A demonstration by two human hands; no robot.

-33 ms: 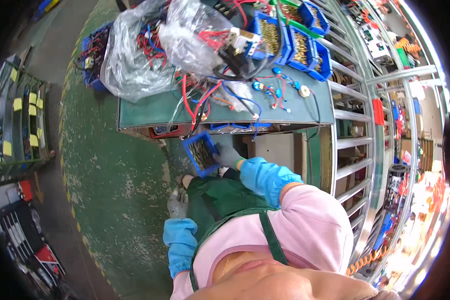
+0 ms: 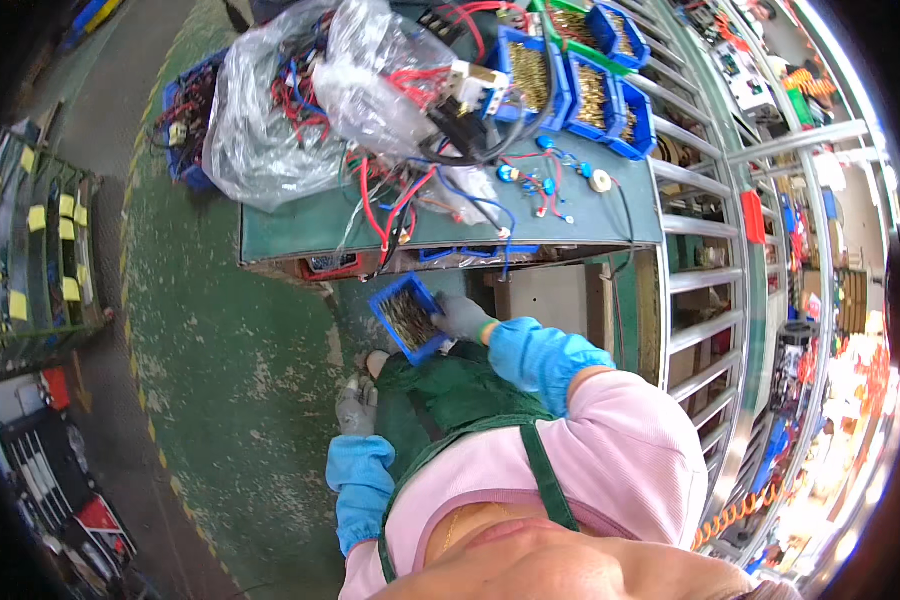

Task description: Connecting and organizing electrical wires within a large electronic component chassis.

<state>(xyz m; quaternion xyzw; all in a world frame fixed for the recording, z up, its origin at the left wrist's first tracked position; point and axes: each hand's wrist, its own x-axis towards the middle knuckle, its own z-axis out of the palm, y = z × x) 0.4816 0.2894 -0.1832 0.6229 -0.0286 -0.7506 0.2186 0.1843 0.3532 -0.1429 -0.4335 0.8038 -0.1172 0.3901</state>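
Observation:
My right hand (image 2: 462, 317), in a grey glove, grips the right side of a small blue bin (image 2: 433, 345). The bin is held in front of my thighs, below the bench edge, its open top facing up. Inside it lies a heap of small, thin metal parts (image 2: 407, 318), too fine to name. My left hand (image 2: 356, 407), gloved too, hangs low beside my left thigh with its fingers loosely extended and nothing visible in it.
Above the bin is a green-topped bench (image 2: 300, 228) with clear plastic bags (image 2: 270, 120), red and blue wires (image 2: 400, 210), and blue bins of brass-coloured parts (image 2: 530, 75). A metal roller conveyor (image 2: 705, 225) runs along the right. Racks with yellow tags (image 2: 38, 215) stand left.
The blue bin and my right hand have shifted slightly down and right, and more of the bin's contents shows. My left hand stays about where it was.

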